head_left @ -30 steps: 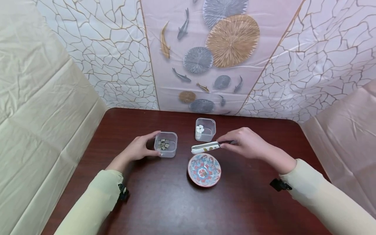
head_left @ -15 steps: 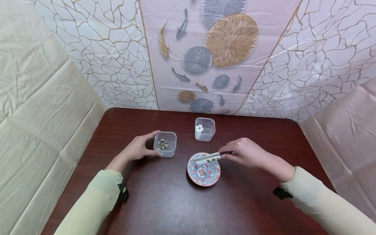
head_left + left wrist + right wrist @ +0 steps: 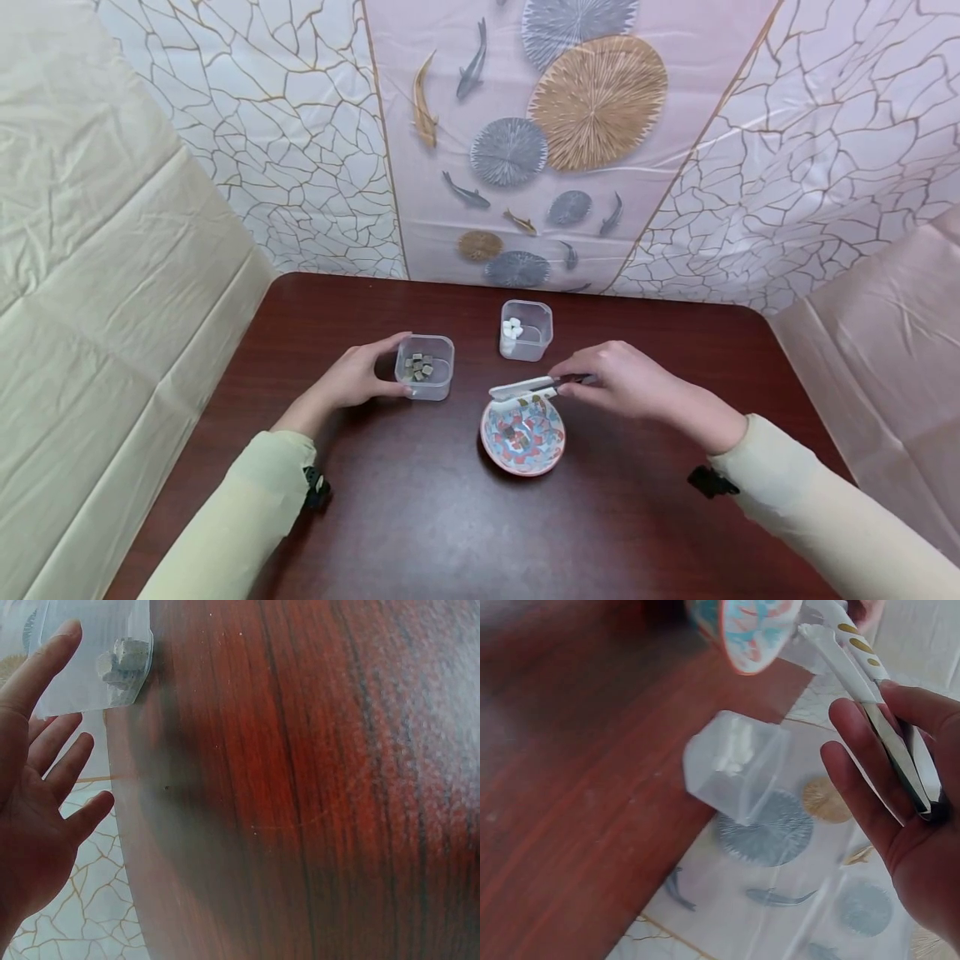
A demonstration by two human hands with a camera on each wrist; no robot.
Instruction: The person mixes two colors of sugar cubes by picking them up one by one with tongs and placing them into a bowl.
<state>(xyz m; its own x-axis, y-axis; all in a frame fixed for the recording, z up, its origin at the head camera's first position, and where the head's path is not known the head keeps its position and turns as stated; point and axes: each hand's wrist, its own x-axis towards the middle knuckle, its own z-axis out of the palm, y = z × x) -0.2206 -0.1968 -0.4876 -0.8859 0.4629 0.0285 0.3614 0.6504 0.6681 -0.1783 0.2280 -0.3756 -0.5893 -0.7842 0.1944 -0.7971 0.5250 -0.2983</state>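
My left hand holds a clear plastic tub between thumb and fingers. Several small grey-brown cubes lie in it; the left wrist view shows them through its wall. My right hand grips a pair of tongs, whose white tips carry gold-brown spots. The tongs' arms stand apart with nothing between them, over the far rim of a patterned bowl. Small brownish cubes sit near the bowl's middle. In the right wrist view the tongs lie across the palm side of the fingers.
A second clear tub with several white pieces stands behind the bowl, near the table's back. The dark red wooden table meets patterned cloth walls at the back and plain cloth at the sides.
The tongs dipped over the bowl, then parted and moved back toward its far rim. A dark cube now shows in the bowl where none did before. The left hand stays at its tub.
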